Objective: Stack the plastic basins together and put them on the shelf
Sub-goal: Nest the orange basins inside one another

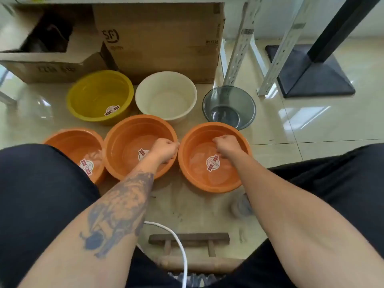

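On the tiled floor (pixel 311 129), six basins are seen side by side, none stacked. The middle orange basin (pixel 128 140) is pinched at its rim by the left hand (pixel 164 149); the right hand (pixel 227 147) is curled shut inside the right orange basin (pixel 199 179). Shelving is not begun.

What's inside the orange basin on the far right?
The right orange basin holds a round sticker on its floor and the right hand, closed in a fist above it. The forearm covers part of the near wall.
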